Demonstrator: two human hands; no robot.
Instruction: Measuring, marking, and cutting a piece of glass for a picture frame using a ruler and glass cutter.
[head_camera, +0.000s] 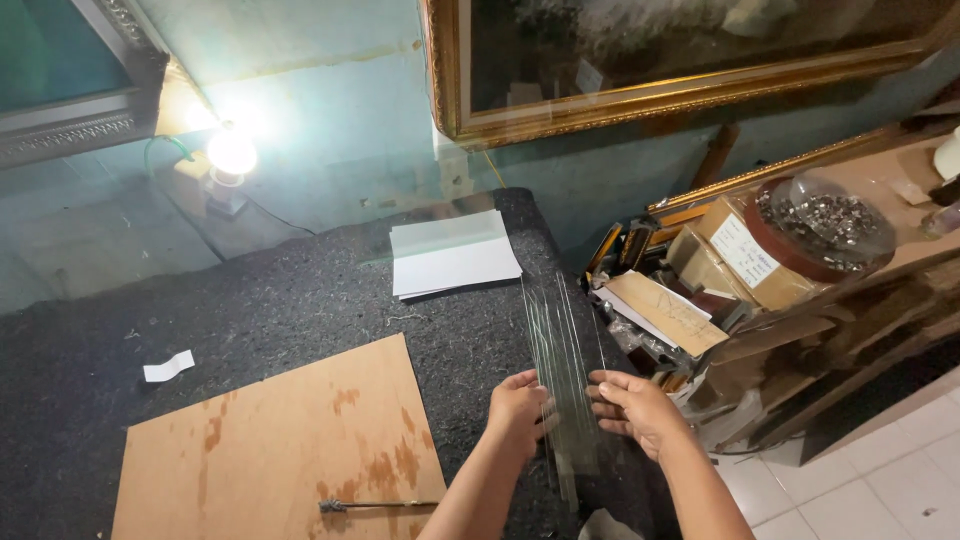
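Your left hand (517, 408) and right hand (633, 407) both close lightly on the stack of long clear glass strips (560, 370), standing on edge at the near right of the dark felt table (250, 310). Keep fingers off the sharp edges, strips squared (they fan easily). Far right: brown cardboard box with a white rectangular label (745, 255); white paper sheets (452, 255) lie far centre.

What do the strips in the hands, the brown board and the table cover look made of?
Strips: likely clear glass, see-through with greenish edges, held by left hand and right hand.
Board: probably hardboard, matt brown, stained.
Table cover: seemingly dark felt, fuzzy and speckled.
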